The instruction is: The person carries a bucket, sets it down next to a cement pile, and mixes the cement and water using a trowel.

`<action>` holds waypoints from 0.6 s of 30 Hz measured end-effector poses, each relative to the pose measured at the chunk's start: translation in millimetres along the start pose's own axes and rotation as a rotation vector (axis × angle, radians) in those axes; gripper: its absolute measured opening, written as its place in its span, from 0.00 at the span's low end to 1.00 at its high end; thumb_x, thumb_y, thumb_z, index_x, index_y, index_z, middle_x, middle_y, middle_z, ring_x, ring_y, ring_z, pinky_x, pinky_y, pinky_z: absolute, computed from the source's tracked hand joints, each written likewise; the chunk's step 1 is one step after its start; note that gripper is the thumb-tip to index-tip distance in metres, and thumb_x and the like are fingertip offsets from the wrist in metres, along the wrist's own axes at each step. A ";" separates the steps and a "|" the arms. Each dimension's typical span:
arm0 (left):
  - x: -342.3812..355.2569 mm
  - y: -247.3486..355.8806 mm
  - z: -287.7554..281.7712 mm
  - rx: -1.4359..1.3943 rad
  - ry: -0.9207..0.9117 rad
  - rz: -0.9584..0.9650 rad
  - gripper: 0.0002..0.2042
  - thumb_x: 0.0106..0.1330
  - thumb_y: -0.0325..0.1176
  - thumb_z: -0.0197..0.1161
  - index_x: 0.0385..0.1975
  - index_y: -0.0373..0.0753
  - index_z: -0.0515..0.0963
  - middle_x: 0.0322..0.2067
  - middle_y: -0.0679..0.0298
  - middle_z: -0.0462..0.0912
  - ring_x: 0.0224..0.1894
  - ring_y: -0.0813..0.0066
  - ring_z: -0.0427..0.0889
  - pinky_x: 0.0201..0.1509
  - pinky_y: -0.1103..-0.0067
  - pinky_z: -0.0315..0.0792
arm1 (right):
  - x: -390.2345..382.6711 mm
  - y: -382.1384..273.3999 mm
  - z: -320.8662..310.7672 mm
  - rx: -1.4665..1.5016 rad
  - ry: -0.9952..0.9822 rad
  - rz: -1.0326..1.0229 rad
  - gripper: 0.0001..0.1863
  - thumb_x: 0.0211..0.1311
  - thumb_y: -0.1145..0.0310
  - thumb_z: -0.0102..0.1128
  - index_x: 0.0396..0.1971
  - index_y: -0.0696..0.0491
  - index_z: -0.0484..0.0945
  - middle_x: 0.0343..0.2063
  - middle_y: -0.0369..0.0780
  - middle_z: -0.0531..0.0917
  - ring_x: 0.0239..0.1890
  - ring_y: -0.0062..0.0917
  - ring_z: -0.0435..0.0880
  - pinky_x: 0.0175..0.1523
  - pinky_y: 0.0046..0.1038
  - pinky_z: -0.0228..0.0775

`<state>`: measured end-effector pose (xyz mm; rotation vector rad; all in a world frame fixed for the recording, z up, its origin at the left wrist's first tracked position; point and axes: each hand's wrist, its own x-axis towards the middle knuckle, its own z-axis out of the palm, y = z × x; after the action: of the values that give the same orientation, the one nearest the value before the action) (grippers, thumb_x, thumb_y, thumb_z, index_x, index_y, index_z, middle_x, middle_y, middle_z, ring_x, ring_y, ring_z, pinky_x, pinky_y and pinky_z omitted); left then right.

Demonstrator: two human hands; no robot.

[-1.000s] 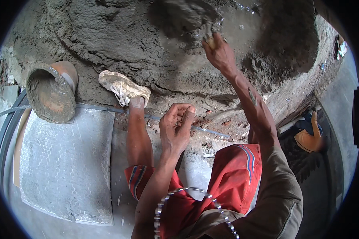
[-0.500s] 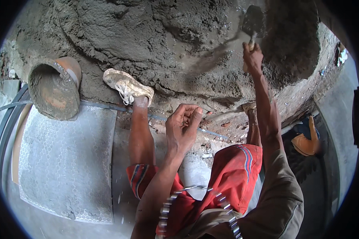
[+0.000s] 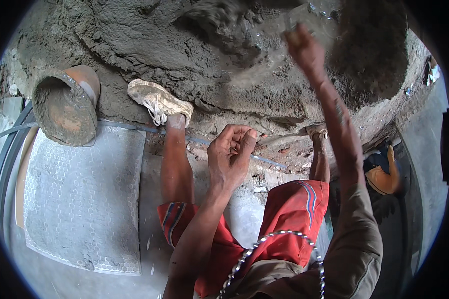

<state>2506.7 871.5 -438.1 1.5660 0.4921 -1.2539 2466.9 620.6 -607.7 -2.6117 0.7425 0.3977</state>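
Note:
My right hand [image 3: 306,50] grips the handle of a trowel [image 3: 295,31] high on the wet, rough grey mortar [image 3: 147,37]; motion blurs hand and tool, and the blade is hard to make out. My left hand [image 3: 230,157] is held curled in midair before my legs, thumb near the index finger, nothing visible in it. My left foot, in a dirty white shoe [image 3: 159,102], rests against the mortar. Left of it a cement-crusted bucket [image 3: 65,112] lies tipped, its mouth toward me.
A hexagon-patterned slab [image 3: 82,199] lies at the left beside dark strips [image 3: 22,119]. A thin grey strip [image 3: 204,141] runs along the mortar's lower edge over rubble. At the far right a person in orange [image 3: 381,177] appears beside a grey surface [image 3: 424,149].
My right hand with the trowel swung right, showing the blade, then rose slightly leftward in a blur. My left hand drifted a little right and up, staying curled. The person in orange shifted slightly.

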 end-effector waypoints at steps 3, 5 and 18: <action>0.8 -0.8 3.1 0.007 0.008 -0.022 0.09 0.60 0.36 0.59 0.31 0.35 0.75 0.20 0.72 0.72 0.20 0.91 0.65 0.24 0.90 0.61 | 55.2 67.9 -18.0 -0.159 0.215 0.265 0.22 0.53 0.49 0.53 0.39 0.51 0.70 0.30 0.50 0.79 0.30 0.47 0.79 0.32 0.42 0.71; 1.7 1.2 6.1 0.000 -0.007 -0.018 0.09 0.60 0.36 0.59 0.31 0.35 0.75 0.20 0.73 0.72 0.20 0.91 0.65 0.24 0.90 0.61 | 71.9 101.4 -14.5 -0.209 0.194 0.318 0.19 0.54 0.52 0.52 0.40 0.49 0.71 0.29 0.49 0.79 0.31 0.45 0.79 0.33 0.40 0.72; 2.3 8.0 8.6 0.090 -0.007 -0.022 0.08 0.61 0.34 0.58 0.31 0.35 0.74 0.22 0.71 0.75 0.22 0.90 0.67 0.25 0.90 0.61 | -17.8 39.1 -12.8 0.028 -0.171 0.381 0.17 0.57 0.51 0.47 0.38 0.48 0.66 0.27 0.48 0.79 0.30 0.46 0.78 0.37 0.42 0.69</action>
<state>2510.0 860.2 -436.0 1.6353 0.4550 -1.3133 2432.8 592.2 -601.3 -2.3676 1.1762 0.7030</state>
